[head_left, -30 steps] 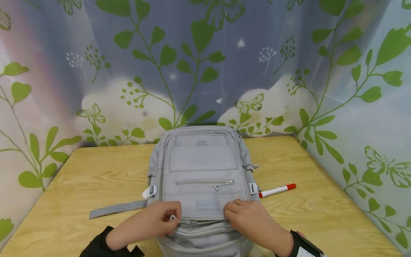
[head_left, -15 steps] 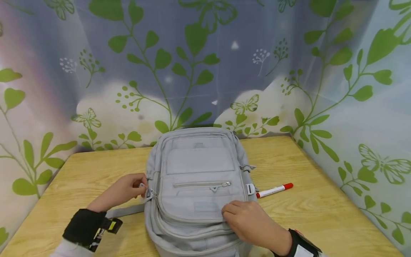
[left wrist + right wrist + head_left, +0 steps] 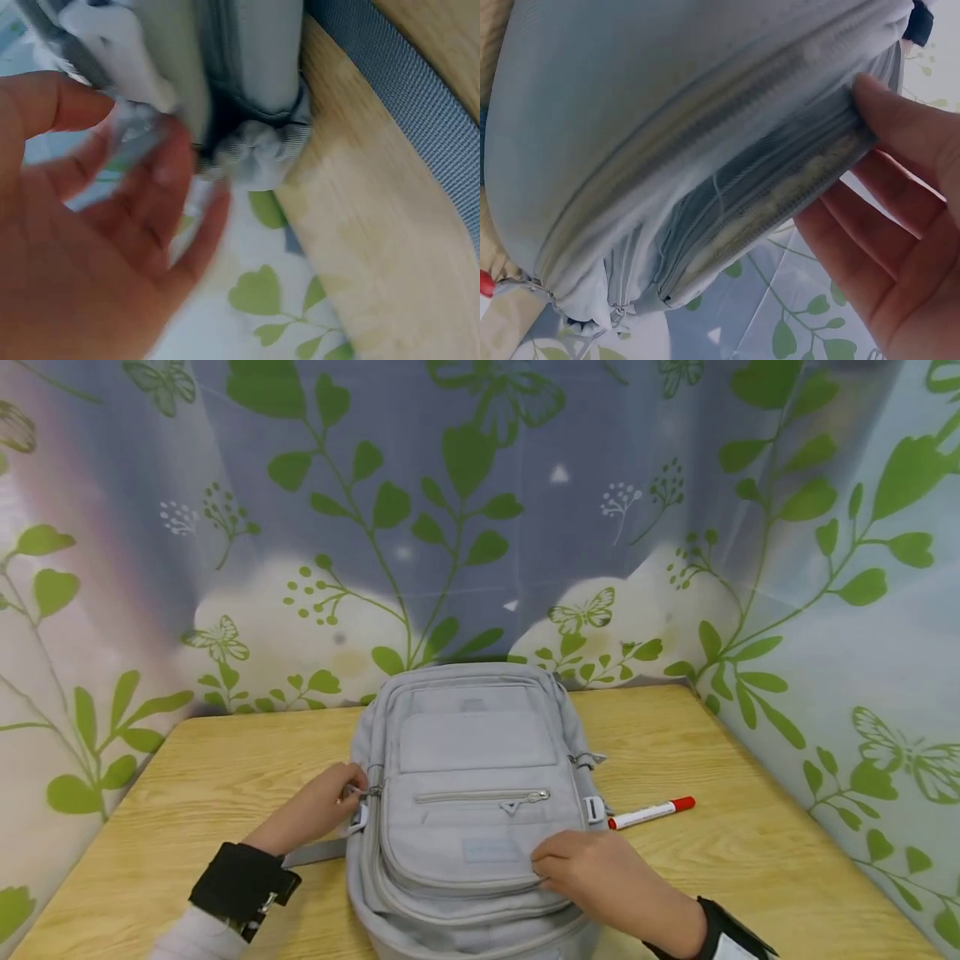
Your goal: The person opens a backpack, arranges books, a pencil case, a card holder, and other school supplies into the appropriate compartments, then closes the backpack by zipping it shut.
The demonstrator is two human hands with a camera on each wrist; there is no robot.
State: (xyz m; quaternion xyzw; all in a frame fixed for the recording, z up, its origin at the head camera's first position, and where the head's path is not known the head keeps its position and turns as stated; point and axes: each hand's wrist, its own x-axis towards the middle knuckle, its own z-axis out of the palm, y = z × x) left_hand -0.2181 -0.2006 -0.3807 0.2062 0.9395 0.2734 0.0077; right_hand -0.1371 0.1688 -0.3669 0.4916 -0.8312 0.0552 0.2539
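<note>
A grey backpack (image 3: 480, 743) lies on its back on the wooden table, front panel up. At its left side, my left hand (image 3: 326, 802) pinches a zipper pull (image 3: 372, 791) with thumb and fingers; the left wrist view shows these fingers blurred beside a white buckle (image 3: 124, 49). My right hand (image 3: 592, 868) pinches the lower right edge of the front pocket. From the right wrist, the pocket's mouth (image 3: 742, 176) gapes, its zipper edge (image 3: 795, 199) lying between thumb and fingers.
A white marker (image 3: 652, 814) with red ends lies right of the backpack. A loose grey strap (image 3: 318, 852) extends left across the wooden table (image 3: 247, 768). Behind and at both sides hangs a leaf-patterned curtain (image 3: 570, 518).
My left hand has carried the zipper pull from the pocket's bottom edge round the corner and up the left side. My right hand keeps its hold at the pocket's lower right edge.
</note>
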